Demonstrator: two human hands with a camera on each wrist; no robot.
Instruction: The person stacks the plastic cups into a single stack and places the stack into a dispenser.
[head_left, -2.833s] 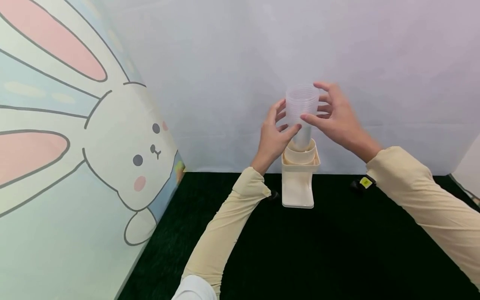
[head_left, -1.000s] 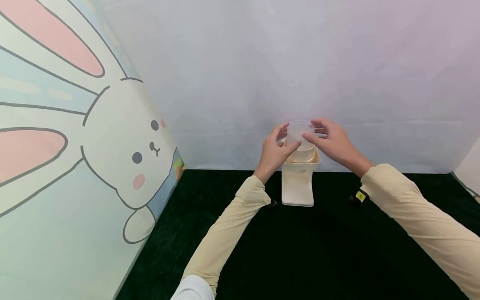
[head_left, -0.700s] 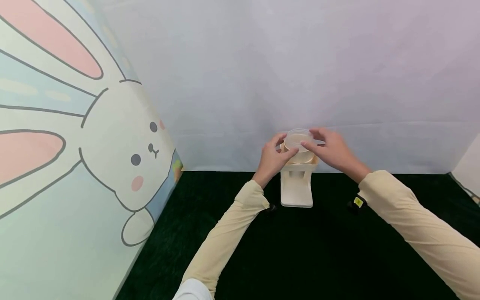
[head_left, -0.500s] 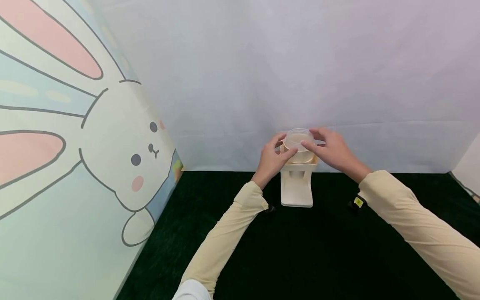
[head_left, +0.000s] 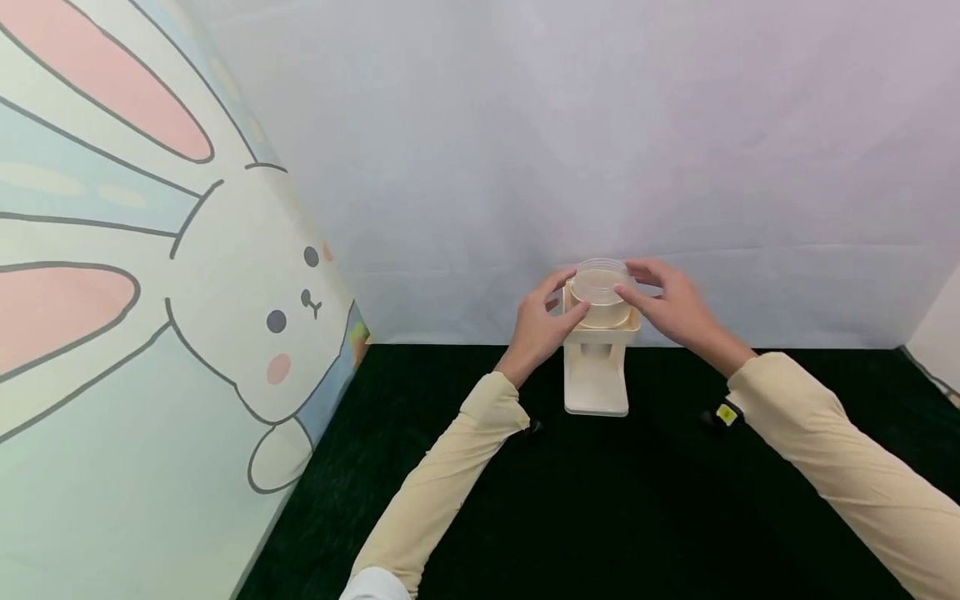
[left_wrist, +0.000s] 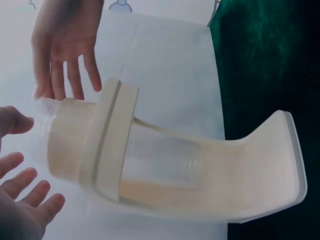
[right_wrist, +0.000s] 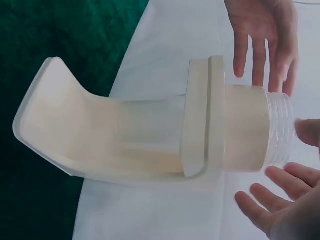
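A cream cup dispenser (head_left: 596,383) stands on the green mat against the white backdrop. A stack of clear plastic cups (head_left: 600,279) sits sunk in its round collar, only the ribbed rims showing above it. My left hand (head_left: 553,310) hovers at the collar's left with straight fingers, and my right hand (head_left: 648,290) does the same on the right. In the left wrist view the left hand (left_wrist: 20,165) is spread beside the cup rims (left_wrist: 42,117), apart from them. The right wrist view shows the right hand (right_wrist: 295,172) spread next to the rims (right_wrist: 280,130) above the dispenser (right_wrist: 125,135).
A tall panel with a cartoon rabbit (head_left: 150,292) walls off the left side. The white backdrop (head_left: 600,125) closes the back just behind the dispenser. Dark green mat (head_left: 637,517) stretches from the dispenser toward me.
The cup stack went from held high above the collar to sunk deep in the dispenser. Both hands came down with it, then let go and spread slightly.
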